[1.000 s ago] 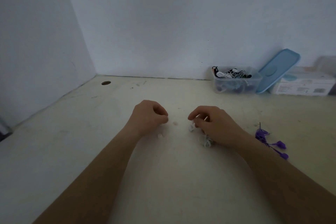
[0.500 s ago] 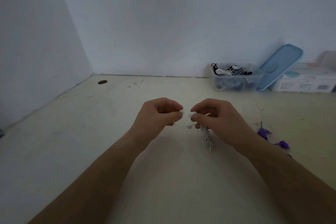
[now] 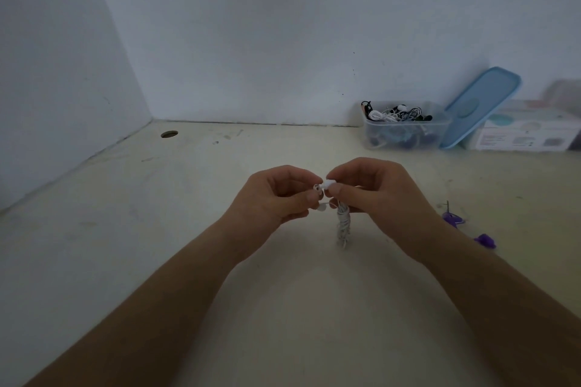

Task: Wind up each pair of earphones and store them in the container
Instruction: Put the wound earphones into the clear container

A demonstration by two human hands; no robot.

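Whereas a second ago both hands lay low on the table with a gap between them, the left hand [image 3: 273,195] and the right hand [image 3: 377,192] now meet fingertip to fingertip, lifted off the surface in the near middle of the scene. The white earphones [image 3: 343,223], which then lay bunched on the table under the right hand, now hang as a wound bundle below that hand. Whether the bundle's lower end touches the table cannot be told.

The right hand is curled, its thumb and forefinger pinching an earbud [image 3: 330,182] at the top of the bundle, the other fingers folded behind the cord. The left hand is curled too, with thumb and forefinger closed on a small loop of white cord just left of the earbud. Both forearms run in from the near corners, wrists bent slightly inward.

On the table [image 3: 157,229], to the right of the right wrist, lie the purple earphones [image 3: 452,218], partly hidden by the arm. At the far right, against the wall [image 3: 283,41], stands the clear container [image 3: 405,138] holding a tangle of black and white earphones. A blue lid [image 3: 481,107] leans at its right side, with a white box [image 3: 528,132] beyond. A round hole [image 3: 169,134] sits in the table's far left.
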